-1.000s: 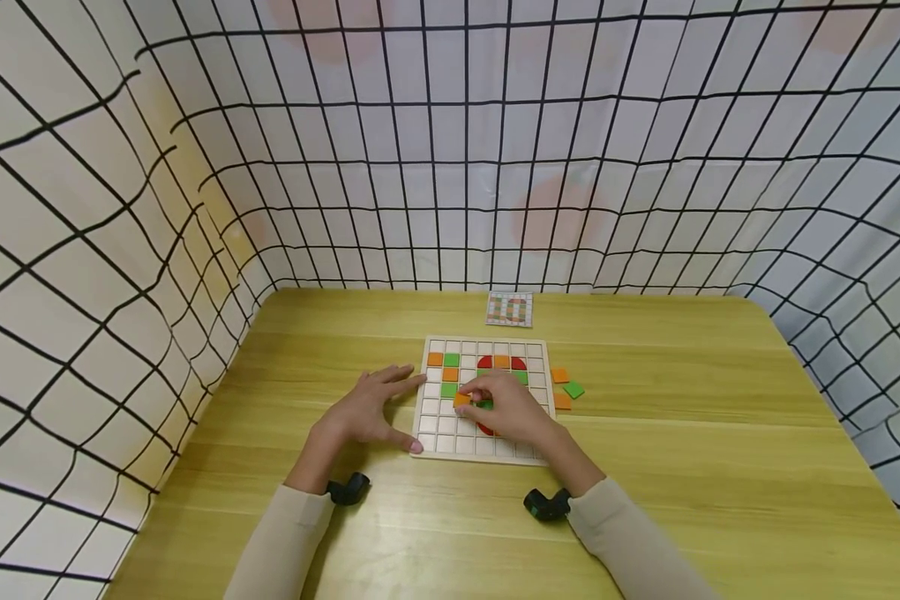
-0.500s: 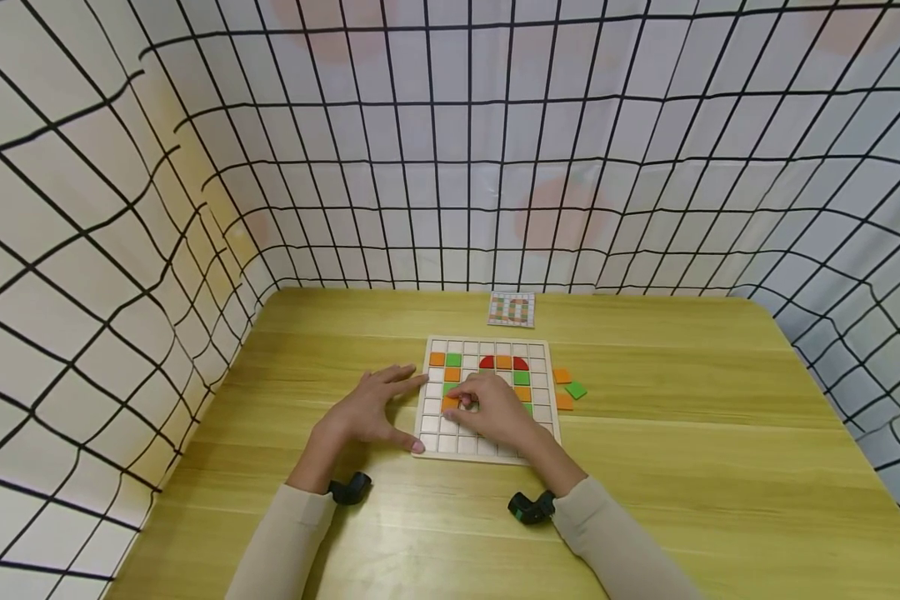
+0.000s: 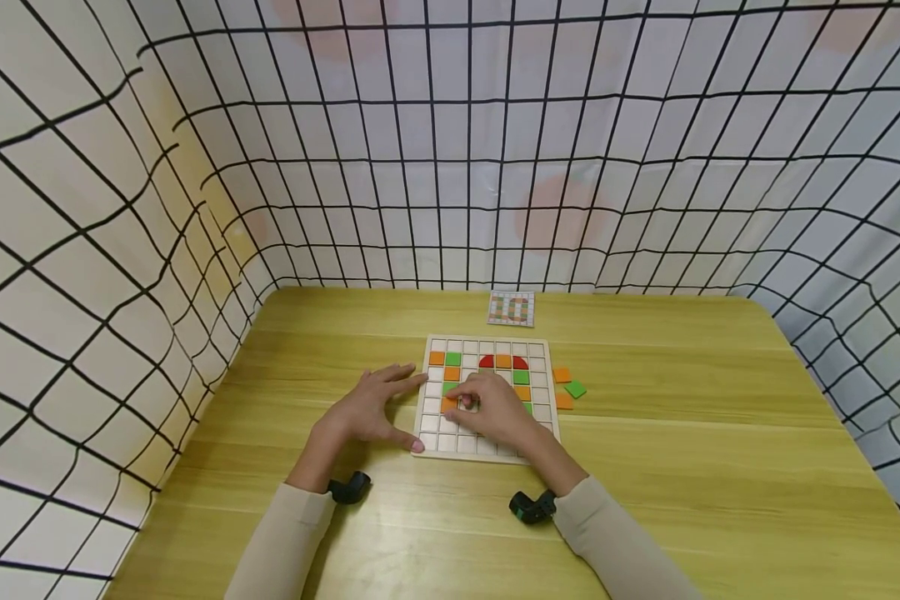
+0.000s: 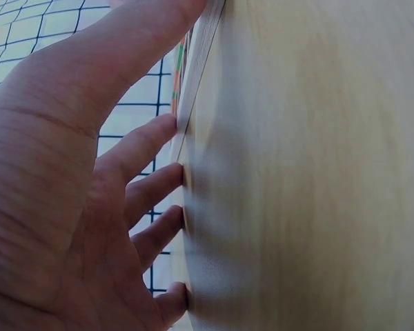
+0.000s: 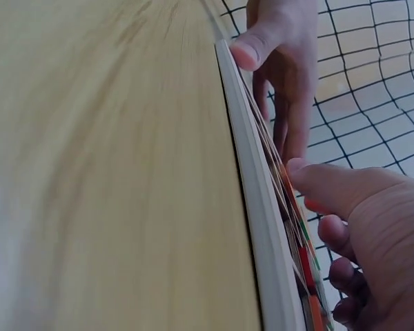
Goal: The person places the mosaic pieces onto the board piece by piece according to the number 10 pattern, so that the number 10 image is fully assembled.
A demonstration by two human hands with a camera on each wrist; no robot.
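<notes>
My right hand is over the wooden grid board, its thumb and index finger pinching an orange square tile at a cell in the left part. In the right wrist view the thumb tip rests at that tile's edge, close on the board. Above it in the same column lie a green tile, an orange tile and another green tile. Red rounded pieces and more orange and green tiles sit to the right, partly hidden by my hand. My left hand spreads its fingers along the board's left side, thumb at the near corner.
Right of the board lie loose tiles: two orange and one green. A small patterned card lies behind the board. Black-lined white curtains surround the wooden table at the back and sides.
My right hand has moved left with the orange tile and brought it to the cell below the green one; over the last half second it stays there. The left hand keeps its place.
</notes>
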